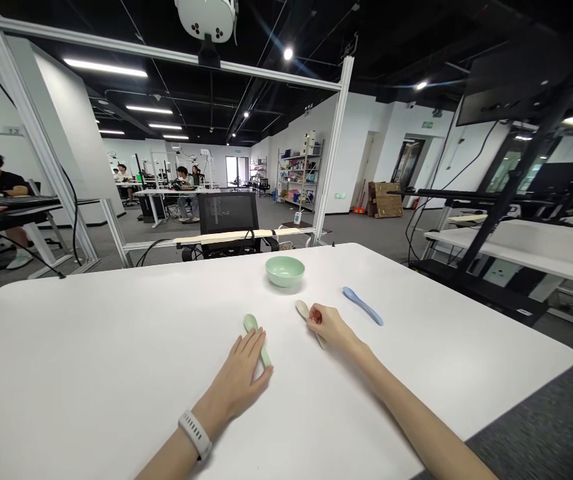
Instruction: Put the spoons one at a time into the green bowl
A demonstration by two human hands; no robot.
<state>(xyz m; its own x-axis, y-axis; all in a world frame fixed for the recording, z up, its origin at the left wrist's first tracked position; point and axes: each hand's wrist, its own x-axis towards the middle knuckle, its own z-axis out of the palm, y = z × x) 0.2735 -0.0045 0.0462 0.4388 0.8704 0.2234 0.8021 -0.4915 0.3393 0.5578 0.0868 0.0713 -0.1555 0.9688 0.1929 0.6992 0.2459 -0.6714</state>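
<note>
My left hand [240,375] reaches over a green spoon [265,355] on the white table [116,360]. Its fingers are stretched out, with fingertips touching the spoon near the neck and the thumb spread apart by the handle's end. My right hand [333,328] is closed in a pinch on a beige spoon [302,309]. That spoon's bowl points away from me, and the hand covers part of the handle. To the right of this hand lies a blue spoon [363,307]. Beyond the spoons stands a light green bowl [285,272], upright, near the far edge.
A metal frame [336,147] rises behind the table, carrying a white device [207,20] on its top bar. A black mesh chair [229,213] stands past the far edge. Another white desk [541,247] is on the right. People sit at desks in the background.
</note>
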